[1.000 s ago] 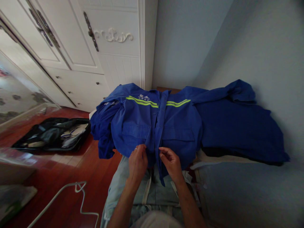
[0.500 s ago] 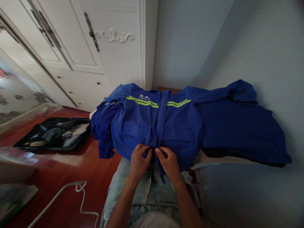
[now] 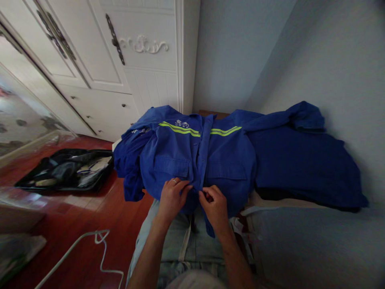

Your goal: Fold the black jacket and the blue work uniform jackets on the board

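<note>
A blue jacket with yellow-green reflective stripes lies spread out, its collar away from me and its front placket running down the middle. My left hand is closed on the jacket's lower front, left of the placket, thumb against fingers. Just right of it, my right hand pinches the lower placket edge. A small gap separates the two hands. Whether a button is between the fingertips is too small to tell. The jacket's right-side sleeve rests over a darker blue garment.
White cabinets stand behind on the left, beside a grey wall. On the red wooden floor lie an open black case with items inside and a white cable. Greenish-grey fabric is beneath my forearms.
My left hand has shifted slightly left and up along the jacket. My right hand has moved a little to the right and down, and the gap between them is slightly wider.
</note>
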`<act>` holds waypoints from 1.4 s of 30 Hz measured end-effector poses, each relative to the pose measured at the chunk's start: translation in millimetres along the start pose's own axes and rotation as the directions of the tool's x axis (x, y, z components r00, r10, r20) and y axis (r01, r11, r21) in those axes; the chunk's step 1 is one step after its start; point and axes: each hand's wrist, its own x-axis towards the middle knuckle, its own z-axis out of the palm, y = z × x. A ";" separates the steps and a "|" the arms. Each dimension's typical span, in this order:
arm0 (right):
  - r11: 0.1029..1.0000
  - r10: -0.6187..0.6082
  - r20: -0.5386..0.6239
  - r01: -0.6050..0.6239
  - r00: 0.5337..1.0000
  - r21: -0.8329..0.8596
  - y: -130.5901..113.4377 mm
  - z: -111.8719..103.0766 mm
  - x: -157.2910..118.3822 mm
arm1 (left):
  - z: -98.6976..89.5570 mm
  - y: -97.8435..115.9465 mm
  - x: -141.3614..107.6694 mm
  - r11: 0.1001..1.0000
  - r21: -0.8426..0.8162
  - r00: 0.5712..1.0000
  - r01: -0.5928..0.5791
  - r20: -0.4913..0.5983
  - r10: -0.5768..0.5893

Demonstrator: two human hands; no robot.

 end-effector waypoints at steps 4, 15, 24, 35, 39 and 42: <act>0.999 -0.049 -0.066 0.050 0.997 0.012 -2.6 -1.2 -0.5 | -6.4 3.6 10.5 0.999 -0.019 0.998 -0.044 -0.051 0.043; 0.991 -0.119 -0.150 0.128 0.982 0.047 -18.3 11.0 3.3 | -13.1 21.1 35.2 0.935 -0.292 0.979 0.202 0.039 -0.200; 0.988 -0.058 -0.065 0.067 0.996 0.142 -11.2 20.6 11.8 | -30.0 13.8 39.3 0.836 -0.493 0.964 0.241 0.222 -0.147; 0.937 0.066 0.058 -0.082 0.996 0.341 -8.5 19.5 24.6 | -29.4 9.1 49.0 0.809 -0.531 0.926 0.254 0.374 -0.045; 0.923 0.073 0.104 -0.107 0.992 0.371 -6.3 20.4 31.4 | -31.9 5.2 50.6 0.837 -0.516 0.914 0.179 0.402 0.053; 0.939 0.034 0.153 -0.084 0.988 0.335 -2.9 15.7 37.2 | -34.1 1.0 48.4 0.906 -0.418 0.922 0.070 0.374 0.101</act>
